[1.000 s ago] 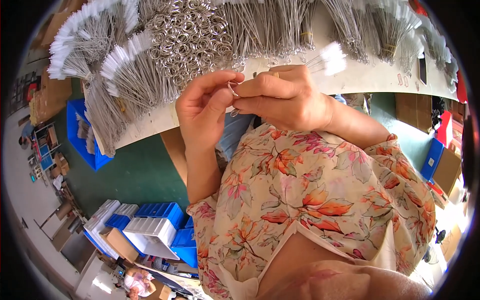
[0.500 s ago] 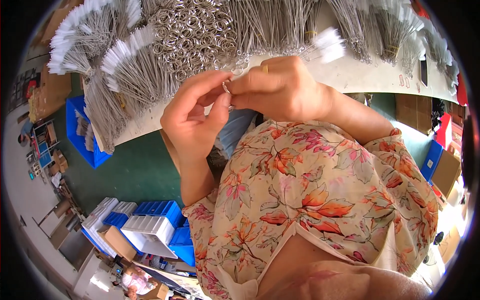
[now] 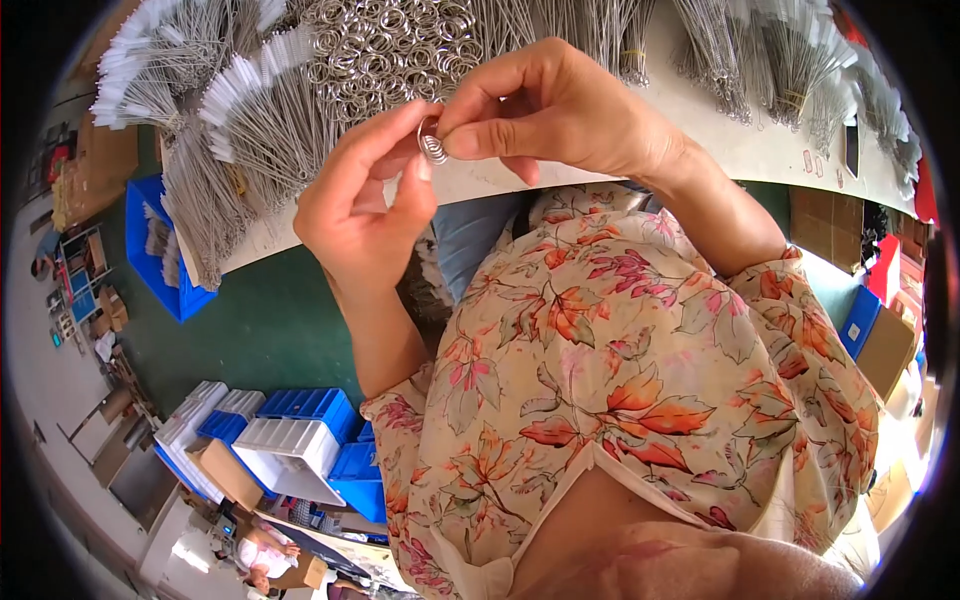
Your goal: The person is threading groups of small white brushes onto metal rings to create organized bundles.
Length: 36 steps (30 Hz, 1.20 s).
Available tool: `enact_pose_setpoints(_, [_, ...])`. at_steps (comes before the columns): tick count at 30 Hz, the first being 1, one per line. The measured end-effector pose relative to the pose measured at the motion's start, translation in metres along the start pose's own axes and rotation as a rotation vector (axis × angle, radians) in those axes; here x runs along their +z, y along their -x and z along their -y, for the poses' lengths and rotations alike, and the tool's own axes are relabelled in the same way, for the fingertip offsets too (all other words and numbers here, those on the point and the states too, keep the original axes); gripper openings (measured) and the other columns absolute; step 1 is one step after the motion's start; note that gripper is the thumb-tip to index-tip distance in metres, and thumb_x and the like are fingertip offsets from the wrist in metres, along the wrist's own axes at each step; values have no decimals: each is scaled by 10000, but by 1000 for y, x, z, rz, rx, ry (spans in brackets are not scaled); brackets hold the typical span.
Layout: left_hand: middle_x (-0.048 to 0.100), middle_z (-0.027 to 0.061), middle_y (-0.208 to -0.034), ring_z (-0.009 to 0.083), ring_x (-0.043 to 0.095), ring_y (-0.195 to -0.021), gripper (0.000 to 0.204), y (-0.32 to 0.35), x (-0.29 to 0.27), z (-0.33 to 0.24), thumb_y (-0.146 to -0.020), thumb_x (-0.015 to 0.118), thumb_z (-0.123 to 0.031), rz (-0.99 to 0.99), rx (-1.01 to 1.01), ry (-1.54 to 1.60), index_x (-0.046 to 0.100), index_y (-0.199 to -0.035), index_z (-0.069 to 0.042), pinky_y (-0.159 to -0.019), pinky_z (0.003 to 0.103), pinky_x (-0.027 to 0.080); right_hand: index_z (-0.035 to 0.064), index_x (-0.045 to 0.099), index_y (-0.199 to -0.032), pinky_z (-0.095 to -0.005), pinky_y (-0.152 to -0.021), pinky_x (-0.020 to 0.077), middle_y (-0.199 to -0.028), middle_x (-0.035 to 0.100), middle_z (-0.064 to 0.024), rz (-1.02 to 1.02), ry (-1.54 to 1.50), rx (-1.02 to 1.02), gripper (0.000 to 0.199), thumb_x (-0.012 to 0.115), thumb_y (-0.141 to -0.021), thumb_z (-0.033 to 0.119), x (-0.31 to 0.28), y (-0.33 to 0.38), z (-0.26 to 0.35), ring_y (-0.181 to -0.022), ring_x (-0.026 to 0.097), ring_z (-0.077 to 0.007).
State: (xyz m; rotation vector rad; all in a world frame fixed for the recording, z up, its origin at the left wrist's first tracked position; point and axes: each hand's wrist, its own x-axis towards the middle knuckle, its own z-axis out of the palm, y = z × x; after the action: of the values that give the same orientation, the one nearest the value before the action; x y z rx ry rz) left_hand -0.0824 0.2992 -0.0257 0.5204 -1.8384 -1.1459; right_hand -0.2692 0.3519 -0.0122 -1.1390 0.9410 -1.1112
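Note:
Over the near edge of the table, both hands meet at a silver metal ring (image 3: 431, 145). Several thin, nested wire curves show on its lower part. My left hand (image 3: 362, 200) pinches its left side between thumb and forefinger, the other fingers curled. From the right, my right hand (image 3: 570, 110) grips the ring with thumb and bent forefinger. Just beyond the hands lies a heap of silver rings (image 3: 390, 60). Left of the heap lie wire-handled brushes (image 3: 270, 110) with white bristles. Whether anything hangs behind my right hand is hidden.
More wire brushes (image 3: 800, 60) lie along the far right of the table (image 3: 690, 150). A blue bin (image 3: 160, 250) stands by the table's left end. Blue and white crates (image 3: 300, 440) are stacked on the green floor, lower left. A person (image 3: 265, 555) is farther back.
My right hand has risen and turned, baring the ring between the fingertips. My left hand has shifted slightly left and up. The blurred white-bristled brush beyond my right hand no longer shows.

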Motion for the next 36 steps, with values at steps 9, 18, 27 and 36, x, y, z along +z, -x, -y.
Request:
enact_pose_setpoints(9, [639,115,-971,166,646,-812,335,-57,-64,56,-854,612,-174,-49,-511,-280,562,-1106,41,-702,280,521,62,647,-864,-265,-550,474,-748,603,-47,-210,1020,-461,121,674,-746,67,-14,6,-91,-657,571,-181])
enact_pose_setpoints(18, [662,117,-809,313,626,-804,261,-64,-134,118,-804,611,-331,-165,-470,-1311,639,-835,-74,-719,401,477,62,642,-915,-324,-647,531,-842,635,-77,-396,1134,-625,154,660,-763,79,-58,-17,-80,-734,620,-235])
enact_pose_setpoints(27, [647,179,-917,354,617,-871,291,-77,-112,117,-793,559,-315,-18,-585,-1473,650,-866,-48,-770,440,484,91,647,-875,-434,-717,487,-868,649,-143,-457,1422,149,250,602,-732,290,-118,-92,-57,-833,620,-327])
enact_pose_setpoints(36, [659,128,-840,320,625,-829,240,-71,-136,128,-809,576,-294,-230,-540,-1235,608,-807,-56,-747,409,480,27,601,-907,-258,-537,475,-717,566,-57,-776,371,-28,228,443,-856,183,-144,-12,-13,-570,551,-119])
